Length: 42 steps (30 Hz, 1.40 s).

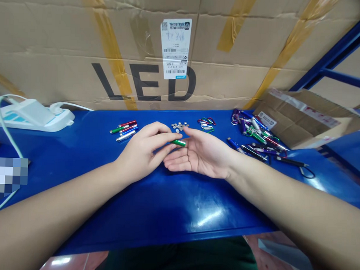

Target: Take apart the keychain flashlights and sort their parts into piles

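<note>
My left hand (144,151) grips a slim green metal mini flashlight (179,142) between thumb and fingers, with its end pointing right. My right hand (197,153) lies palm up and open, its fingertips almost touching the flashlight. Just beyond my hands sits a small cluster of silver button cells (179,127). A row of red, green and silver flashlight tubes (124,130) lies to the left of them. Colored carabiner clips (206,125) lie to their right. Further right is a jumbled heap of flashlights with clips and loops (257,133).
A blue work table (165,213) runs across the view. A white power strip (33,115) with cables sits at its left end. A large cardboard box printed LED (143,82) stands behind it, with flattened cardboard (304,119) and a blue metal rack frame (333,57) at right.
</note>
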Tool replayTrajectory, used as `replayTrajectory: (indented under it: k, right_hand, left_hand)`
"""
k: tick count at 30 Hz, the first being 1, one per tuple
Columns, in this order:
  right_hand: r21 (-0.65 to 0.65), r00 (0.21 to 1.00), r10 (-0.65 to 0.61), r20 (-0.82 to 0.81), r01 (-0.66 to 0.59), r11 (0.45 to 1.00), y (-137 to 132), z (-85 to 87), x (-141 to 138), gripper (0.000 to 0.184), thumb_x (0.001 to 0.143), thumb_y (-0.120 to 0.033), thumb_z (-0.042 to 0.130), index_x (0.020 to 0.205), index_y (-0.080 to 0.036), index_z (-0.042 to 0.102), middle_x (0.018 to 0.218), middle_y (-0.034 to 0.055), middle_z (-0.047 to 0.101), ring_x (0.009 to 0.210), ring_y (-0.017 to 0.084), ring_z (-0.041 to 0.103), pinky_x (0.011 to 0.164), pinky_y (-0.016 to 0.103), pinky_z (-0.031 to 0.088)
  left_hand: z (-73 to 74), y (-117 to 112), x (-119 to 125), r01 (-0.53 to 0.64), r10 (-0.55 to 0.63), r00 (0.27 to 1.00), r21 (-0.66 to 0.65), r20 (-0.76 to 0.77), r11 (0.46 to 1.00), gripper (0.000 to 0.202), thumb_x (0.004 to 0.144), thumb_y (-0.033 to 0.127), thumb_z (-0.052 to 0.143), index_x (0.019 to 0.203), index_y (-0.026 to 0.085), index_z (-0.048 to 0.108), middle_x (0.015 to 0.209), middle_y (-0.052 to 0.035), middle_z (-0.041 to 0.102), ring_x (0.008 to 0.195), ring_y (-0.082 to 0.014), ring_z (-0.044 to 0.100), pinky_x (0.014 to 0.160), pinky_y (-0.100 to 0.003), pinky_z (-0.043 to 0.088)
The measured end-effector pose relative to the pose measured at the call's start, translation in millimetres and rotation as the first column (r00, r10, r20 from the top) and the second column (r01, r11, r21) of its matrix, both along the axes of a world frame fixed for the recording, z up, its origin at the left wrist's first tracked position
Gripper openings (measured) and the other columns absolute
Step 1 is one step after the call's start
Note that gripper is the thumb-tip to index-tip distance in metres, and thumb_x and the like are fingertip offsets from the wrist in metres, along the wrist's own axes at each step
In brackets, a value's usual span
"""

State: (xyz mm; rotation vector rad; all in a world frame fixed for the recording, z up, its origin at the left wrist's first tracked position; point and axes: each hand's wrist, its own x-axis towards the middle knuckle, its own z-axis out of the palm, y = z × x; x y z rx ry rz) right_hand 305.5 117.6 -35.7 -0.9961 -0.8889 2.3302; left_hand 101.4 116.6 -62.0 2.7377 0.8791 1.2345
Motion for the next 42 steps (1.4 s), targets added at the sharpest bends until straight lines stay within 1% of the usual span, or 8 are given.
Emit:
replayTrajectory:
  k: [5,16,24,28,31,34,38,42]
  right_hand:
    - [-0.057,0.998,-0.010,-0.068,0.006,0.998,5.3,-11.1,-0.9,0.061,0.113,-0.046,0.018,0.102,-0.006,0.064,0.079,0.0171,0.075,0.072,0.020,0.079,0.075,0.030,0.066]
    - [-0.062,0.988,-0.044,-0.145,0.035,0.997,5.6,-16.3,-2.7,0.043,0.114,-0.033,0.023,0.099,-0.011,0.057,0.067,0.0056,0.065,0.062,0.017,0.074,0.067,0.028,0.067]
    - [-0.032,0.989,-0.041,-0.144,0.036,0.999,6.0,-16.1,-1.7,0.048,0.114,-0.033,0.023,0.098,-0.009,0.061,0.076,0.0116,0.070,0.067,0.016,0.074,0.073,0.029,0.067]
    - [-0.033,0.992,-0.068,-0.108,0.065,0.997,6.5,-10.1,1.3,0.043,0.112,-0.029,0.027,0.105,-0.005,0.062,0.080,0.0143,0.071,0.069,0.017,0.074,0.072,0.027,0.067]
    - [-0.028,0.992,-0.099,-0.079,0.097,0.995,7.6,-5.9,4.3,0.039,0.110,-0.027,0.029,0.113,-0.003,0.060,0.084,0.0166,0.073,0.073,0.019,0.076,0.073,0.027,0.067]
    - [-0.017,0.989,-0.132,-0.062,0.132,0.991,8.2,-3.1,6.0,0.037,0.109,-0.026,0.032,0.118,-0.002,0.059,0.088,0.0181,0.074,0.076,0.019,0.076,0.076,0.028,0.067]
    - [-0.030,0.988,-0.152,-0.024,0.151,0.988,7.2,-3.1,5.1,0.039,0.110,-0.029,0.033,0.118,-0.001,0.059,0.089,0.0189,0.073,0.079,0.021,0.077,0.078,0.028,0.067]
    - [-0.033,0.991,-0.109,-0.076,0.106,0.994,5.8,-8.6,2.3,0.040,0.111,-0.030,0.030,0.114,-0.004,0.059,0.089,0.0172,0.073,0.080,0.020,0.077,0.083,0.030,0.066]
  left_hand:
    - [0.4,3.4,1.4,0.032,-0.021,0.998,0.209,-0.055,0.977,0.022,0.102,0.014,0.059,0.115,0.022,0.075,0.106,-0.0079,0.071,0.098,-0.0201,0.066,0.086,-0.037,0.054]
    - [2.9,5.3,-5.2,0.176,-0.132,0.981,0.380,-0.139,0.908,0.021,0.104,0.016,0.056,0.114,0.019,0.074,0.108,-0.0101,0.074,0.099,-0.0212,0.063,0.090,-0.038,0.055]
    - [1.0,4.3,-3.7,0.124,-0.114,0.991,0.189,-0.063,0.974,0.024,0.101,0.015,0.060,0.122,0.020,0.070,0.111,-0.0100,0.075,0.102,-0.0211,0.070,0.089,-0.037,0.058]
    - [-2.8,3.6,-4.4,0.028,-0.026,0.999,-0.063,0.029,0.998,0.020,0.103,0.021,0.058,0.120,0.019,0.069,0.109,-0.0080,0.078,0.099,-0.0198,0.073,0.090,-0.034,0.059]
    - [-11.0,11.3,-8.3,0.023,0.018,0.992,-0.319,0.125,0.947,0.020,0.105,0.029,0.056,0.118,0.019,0.068,0.110,-0.0080,0.077,0.100,-0.0196,0.073,0.091,-0.033,0.059]
    - [-18.5,21.5,-12.9,0.098,-0.006,0.979,-0.451,0.202,0.887,0.020,0.103,0.032,0.060,0.117,0.019,0.066,0.112,-0.0090,0.074,0.104,-0.0201,0.072,0.094,-0.034,0.059]
    - [-14.6,23.0,-13.6,0.125,-0.028,0.971,-0.410,0.236,0.904,0.015,0.099,0.026,0.065,0.112,0.019,0.066,0.109,-0.0089,0.072,0.104,-0.0210,0.070,0.096,-0.037,0.058]
    - [-1.7,12.1,-8.6,0.116,-0.111,0.993,-0.120,0.048,0.986,0.017,0.098,0.014,0.060,0.107,0.021,0.073,0.108,-0.0081,0.071,0.104,-0.0205,0.068,0.096,-0.038,0.057]
